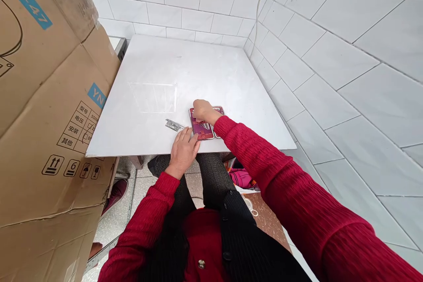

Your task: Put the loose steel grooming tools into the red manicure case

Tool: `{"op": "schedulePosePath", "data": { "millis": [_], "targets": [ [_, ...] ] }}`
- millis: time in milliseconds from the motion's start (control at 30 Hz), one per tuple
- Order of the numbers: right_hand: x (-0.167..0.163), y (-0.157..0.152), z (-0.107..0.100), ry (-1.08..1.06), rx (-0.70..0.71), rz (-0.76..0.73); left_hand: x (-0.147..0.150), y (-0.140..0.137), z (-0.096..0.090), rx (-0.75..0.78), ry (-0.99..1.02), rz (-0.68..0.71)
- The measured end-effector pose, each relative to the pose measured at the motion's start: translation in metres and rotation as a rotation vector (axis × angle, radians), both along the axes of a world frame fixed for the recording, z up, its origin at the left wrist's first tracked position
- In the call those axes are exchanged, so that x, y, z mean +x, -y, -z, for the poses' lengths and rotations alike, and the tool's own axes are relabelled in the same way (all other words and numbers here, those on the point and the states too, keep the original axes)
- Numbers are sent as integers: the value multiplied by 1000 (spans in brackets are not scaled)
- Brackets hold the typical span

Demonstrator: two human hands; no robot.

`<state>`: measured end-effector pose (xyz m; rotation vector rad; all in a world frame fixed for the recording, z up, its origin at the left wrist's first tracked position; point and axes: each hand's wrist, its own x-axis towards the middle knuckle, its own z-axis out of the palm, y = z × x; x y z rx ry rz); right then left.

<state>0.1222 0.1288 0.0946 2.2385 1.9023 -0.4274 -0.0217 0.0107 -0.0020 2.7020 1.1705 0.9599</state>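
An opened flat case (pixel 198 131) with a dark red lining lies near the table's front edge. Slim silver tools sit inside it, too small to name one by one. My right hand (pixel 204 111) is over the upper part of the case, its fingers closed and pointing down into it; whatever they pinch is hidden. On the tabletop, my left hand (pixel 183 148) has its fingers stretched out, with the thumb touching the case's lower left corner. Several thin silver pieces (pixel 173 124) lie beside its fingertips, left of the case.
The white table (pixel 211 66) meets tiled walls (pixel 330 44) at the back and right. A large cardboard box (pixel 49 110) stands along the left side. Below the front edge are my legs, a pink item (pixel 242 178) and, left, a person's shoe (pixel 116 194).
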Motion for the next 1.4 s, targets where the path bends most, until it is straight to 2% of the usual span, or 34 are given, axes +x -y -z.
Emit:
{"op": "schedulePosePath", "data": {
  "millis": [100,233,367,467,700,767,867,933,1000,1100,1233,1400],
  "targets": [
    [3,-1,3,-51,-42,7,0,0,0,-2,2,1],
    [9,4,6,-180,-25,56,0,0,-1,-15,-5,4],
    [14,7,0,-374,-45,151,0,0,-3,5,-29,-3],
    [19,5,-6,-505,-51,166,-1,1,-4,8,-41,0],
    [29,-13,-4,-691,99,149,-1,0,-1,26,-38,-8],
    [20,-17,-4,-675,121,82,-1,0,0,39,-38,-11],
    [-5,-18,-6,-556,108,-156,-2,0,1,36,-34,-9],
    [-24,-17,-7,-446,54,-324,-2,-1,1,25,-25,-3],
    [-37,-15,-9,-368,-25,-410,-2,-1,0,19,-18,3],
    [-37,-11,-14,-331,-40,-381,-2,-1,-1,28,-26,-1],
    [-4,-2,-25,-244,77,-198,-1,0,-1,22,-33,-2],
    [33,14,-20,-71,6,-90,-1,0,-1,39,-34,-8]
  ]
}}
